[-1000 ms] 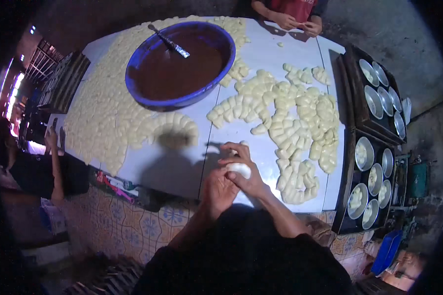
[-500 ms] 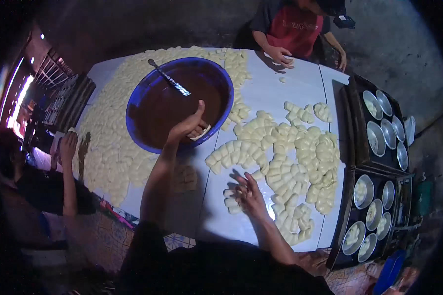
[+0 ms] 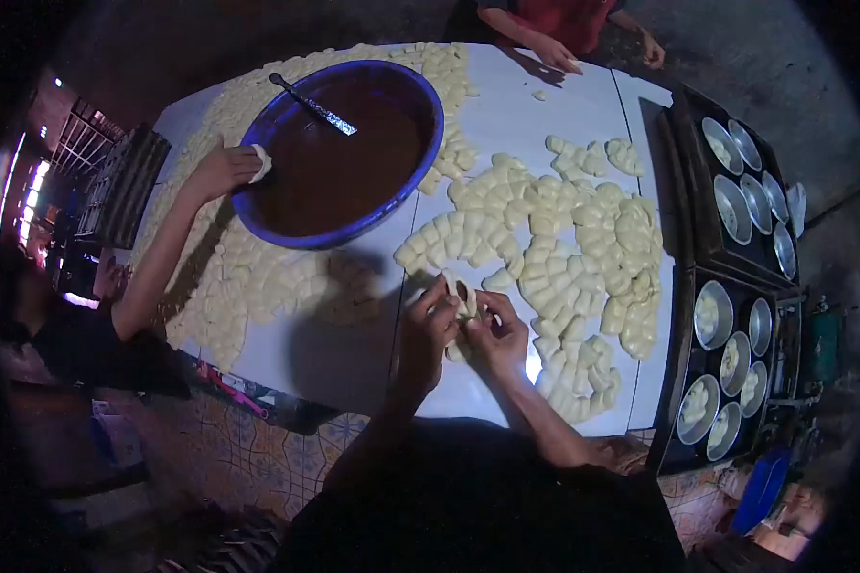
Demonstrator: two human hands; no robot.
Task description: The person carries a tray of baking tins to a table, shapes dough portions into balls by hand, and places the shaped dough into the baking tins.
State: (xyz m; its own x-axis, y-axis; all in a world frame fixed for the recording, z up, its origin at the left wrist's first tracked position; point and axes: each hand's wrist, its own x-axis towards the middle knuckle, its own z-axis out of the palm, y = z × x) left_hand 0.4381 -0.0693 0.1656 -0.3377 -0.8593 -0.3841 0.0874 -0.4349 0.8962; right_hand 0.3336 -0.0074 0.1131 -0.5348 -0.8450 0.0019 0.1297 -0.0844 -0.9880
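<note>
Basin (image 3: pixel 344 236) is my mark: blue, standing on the white bench (image 3: pixel 526 115), brown mixture (image 3: pixel 349 186) inside, a dark-handled utensil (image 3: pixel 315 106) lying over its far left part. Near side of the basin, to its right: I have the left hand (image 3: pixel 430 323) and right hand (image 3: pixel 500 334) close together, fingers narrowed, both on one pale dough piece (image 3: pixel 462 294); dark brown shows in its fold. Right of the basin I log dough lumps (image 3: pixel 569 272) in curved rows; left of it, a broad spread of dough (image 3: pixel 225 315). At the basin's left rim, a co-worker's hand (image 3: pixel 225 172) holds a dough disc (image 3: pixel 262 164). Beyond and right of the basin, another person's hand (image 3: pixel 552 53) is at the bench's far edge. Well right of the basin: round metal pans (image 3: pixel 733 208) in dark trays (image 3: pixel 690 215), several containing pale lumps.
</note>
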